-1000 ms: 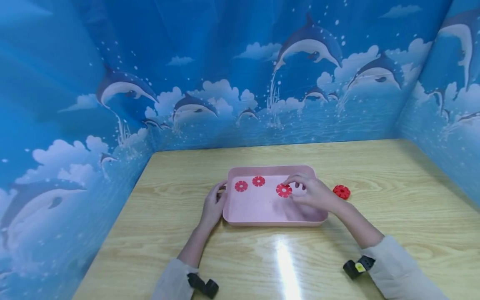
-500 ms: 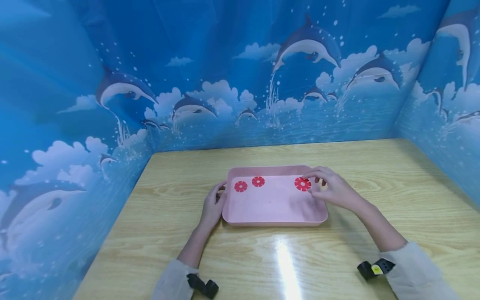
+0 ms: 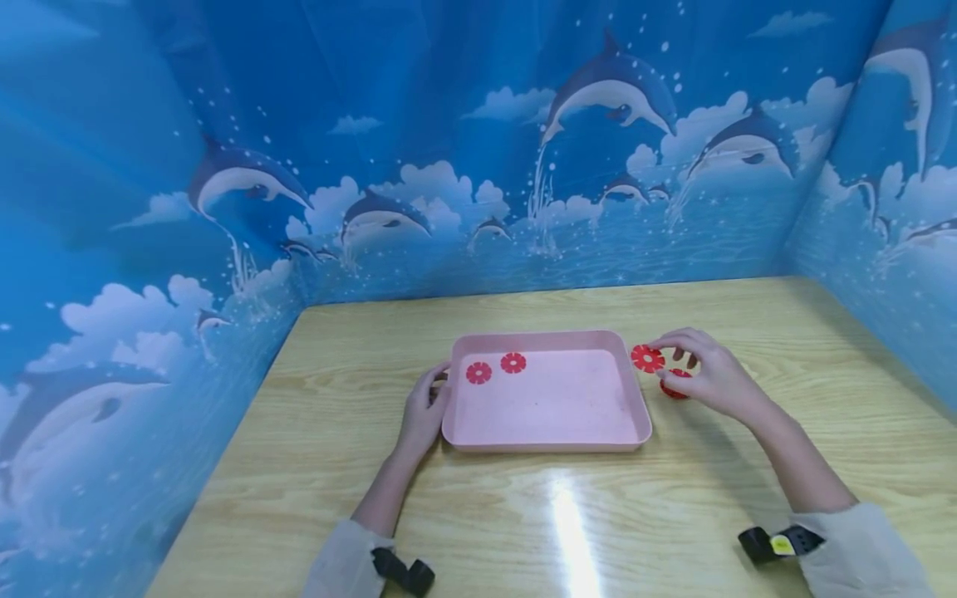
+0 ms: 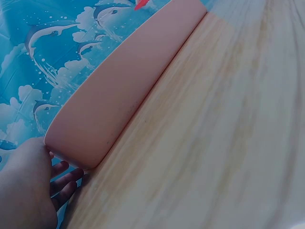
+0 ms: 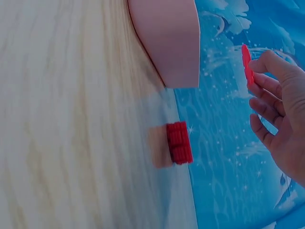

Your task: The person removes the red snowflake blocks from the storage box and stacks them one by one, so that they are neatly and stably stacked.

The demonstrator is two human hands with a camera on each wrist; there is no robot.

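Observation:
A pink rectangular tray (image 3: 549, 445) stands on the table. My left hand (image 3: 423, 413) holds its left end, fingers bent at the wall; the tray hides some fingertips in the left wrist view. Two red notched plastic discs (image 3: 479, 373) (image 3: 513, 363) lie inside, near the far left. Just beyond the tray's right wall, my right hand (image 3: 706, 372) pinches another red notched disc (image 3: 647, 359) between thumb and fingers, raised off the table. Below that hand is a short stack of red discs (image 5: 179, 143) on the table, partly covered by the fingers in the head view.
The light wood table (image 3: 359, 349) meets a blue dolphin-print curtain (image 3: 419, 224) at the back, with more curtain at both sides. A black camera is strapped to each sleeve (image 3: 860, 548). Glare lies on the table's near part.
My right hand has carried the pinched disc from above the tray rightward, past the right wall, to beside the stack. The left hand and the tray have stayed in place.

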